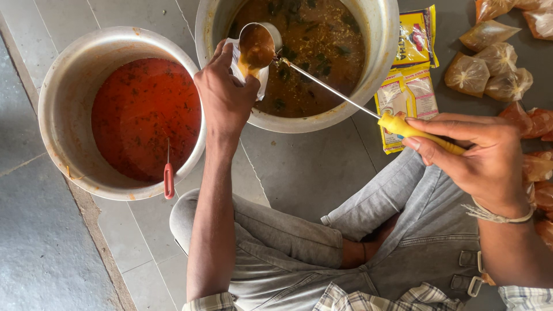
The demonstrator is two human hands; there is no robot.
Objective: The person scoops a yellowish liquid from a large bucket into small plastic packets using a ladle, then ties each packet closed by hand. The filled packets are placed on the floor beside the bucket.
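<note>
My left hand [226, 92] grips a small clear plastic bag [253, 74] over the near rim of a big metal pot [380, 52] of brown soup with dark leaves. A metal ladle [258, 45] tilts above the bag's mouth, and brown liquid runs from it into the bag. My right hand [478, 152] holds the ladle by its yellow handle [417, 133], out to the right of the pot. I sit cross-legged on the floor in grey trousers.
A second metal pot [63, 92] of red soup stands at the left, a red-handled ladle [169, 175] resting in it. Yellow packets [412, 75] lie beside the brown pot. Several filled, tied plastic bags [489, 63] lie at the right on the grey tiled floor.
</note>
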